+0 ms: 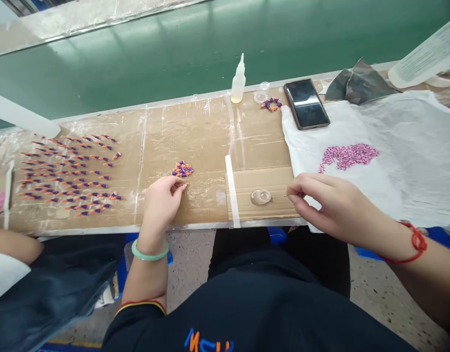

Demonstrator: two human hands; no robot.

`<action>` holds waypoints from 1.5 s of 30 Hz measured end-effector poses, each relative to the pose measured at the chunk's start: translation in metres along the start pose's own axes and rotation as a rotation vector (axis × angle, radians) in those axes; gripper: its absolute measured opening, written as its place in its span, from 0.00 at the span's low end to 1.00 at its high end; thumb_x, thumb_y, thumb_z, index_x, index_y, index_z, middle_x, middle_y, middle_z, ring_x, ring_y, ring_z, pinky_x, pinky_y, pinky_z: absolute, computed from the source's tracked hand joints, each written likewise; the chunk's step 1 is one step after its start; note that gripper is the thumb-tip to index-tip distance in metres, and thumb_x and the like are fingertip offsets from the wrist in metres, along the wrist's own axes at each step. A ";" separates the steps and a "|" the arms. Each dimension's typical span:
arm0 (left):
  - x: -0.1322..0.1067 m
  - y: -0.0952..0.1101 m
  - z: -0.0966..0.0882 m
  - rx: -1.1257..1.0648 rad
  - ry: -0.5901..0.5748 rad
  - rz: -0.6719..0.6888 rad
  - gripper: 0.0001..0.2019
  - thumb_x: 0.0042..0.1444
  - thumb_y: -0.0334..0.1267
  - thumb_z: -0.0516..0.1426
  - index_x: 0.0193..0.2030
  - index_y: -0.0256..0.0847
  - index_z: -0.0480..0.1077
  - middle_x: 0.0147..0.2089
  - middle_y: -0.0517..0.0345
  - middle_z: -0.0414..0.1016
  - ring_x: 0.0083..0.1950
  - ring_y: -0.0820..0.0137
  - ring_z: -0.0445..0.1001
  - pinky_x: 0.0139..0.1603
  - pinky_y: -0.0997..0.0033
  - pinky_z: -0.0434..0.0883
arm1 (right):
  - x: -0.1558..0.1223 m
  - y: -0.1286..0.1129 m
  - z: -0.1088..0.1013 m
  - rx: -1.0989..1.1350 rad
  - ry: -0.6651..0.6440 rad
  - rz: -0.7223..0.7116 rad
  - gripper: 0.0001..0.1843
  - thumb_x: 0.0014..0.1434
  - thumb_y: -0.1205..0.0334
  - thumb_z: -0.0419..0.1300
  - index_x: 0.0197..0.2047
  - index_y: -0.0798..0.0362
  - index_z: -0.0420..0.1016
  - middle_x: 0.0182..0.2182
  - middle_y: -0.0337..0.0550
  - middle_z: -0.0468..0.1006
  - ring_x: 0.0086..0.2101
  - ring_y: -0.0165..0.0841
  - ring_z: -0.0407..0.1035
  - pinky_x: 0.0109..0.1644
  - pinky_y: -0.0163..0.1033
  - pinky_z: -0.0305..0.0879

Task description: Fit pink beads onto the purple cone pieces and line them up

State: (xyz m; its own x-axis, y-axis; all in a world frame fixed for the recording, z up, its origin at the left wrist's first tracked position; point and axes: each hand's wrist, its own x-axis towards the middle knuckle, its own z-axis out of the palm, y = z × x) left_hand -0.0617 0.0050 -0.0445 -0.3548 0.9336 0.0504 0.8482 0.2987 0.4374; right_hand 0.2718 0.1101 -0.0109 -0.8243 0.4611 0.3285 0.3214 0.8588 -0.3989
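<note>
Pinching a tiny pc (186,185) w/ L grip (183,186), 6 o'clock of purple-orange pile (182,169), you're prob. mid-handling; R grip (289,195) pinched, can't tell on what; next needs gentle touch.

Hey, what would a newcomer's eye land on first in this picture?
Probably the rows of purple-and-orange pieces spread across the left of the tabletop. Next, likely, the bright pink bits scattered on the white sheet at the right. Then the small purple-and-orange heap left of centre, with the left hand just in front of it.
</note>
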 end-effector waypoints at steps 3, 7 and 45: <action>0.009 0.007 -0.002 0.140 -0.154 0.053 0.05 0.55 0.30 0.59 0.36 0.40 0.77 0.37 0.52 0.82 0.40 0.59 0.79 0.43 0.61 0.72 | -0.006 -0.001 0.001 0.043 0.016 0.032 0.06 0.66 0.72 0.52 0.37 0.52 0.63 0.29 0.39 0.70 0.28 0.31 0.67 0.31 0.35 0.62; 0.014 0.010 -0.003 0.139 -0.169 0.050 0.06 0.54 0.32 0.59 0.38 0.40 0.78 0.38 0.51 0.82 0.41 0.58 0.79 0.46 0.60 0.73 | -0.009 -0.008 0.002 0.155 0.078 0.120 0.07 0.65 0.72 0.52 0.36 0.52 0.63 0.28 0.37 0.69 0.27 0.30 0.65 0.31 0.35 0.61; -0.050 0.147 0.029 -1.450 -0.282 0.154 0.10 0.56 0.41 0.69 0.33 0.41 0.73 0.28 0.59 0.82 0.22 0.74 0.79 0.22 0.82 0.76 | -0.003 -0.067 -0.003 1.187 0.259 0.480 0.08 0.66 0.67 0.55 0.33 0.52 0.65 0.38 0.44 0.81 0.32 0.29 0.76 0.37 0.33 0.76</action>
State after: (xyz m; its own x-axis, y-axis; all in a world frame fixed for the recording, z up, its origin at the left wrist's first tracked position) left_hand 0.0920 0.0083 -0.0088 -0.0704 0.9942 0.0813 -0.3125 -0.0994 0.9447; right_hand 0.2539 0.0521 0.0174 -0.5868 0.8085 0.0444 -0.1576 -0.0602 -0.9857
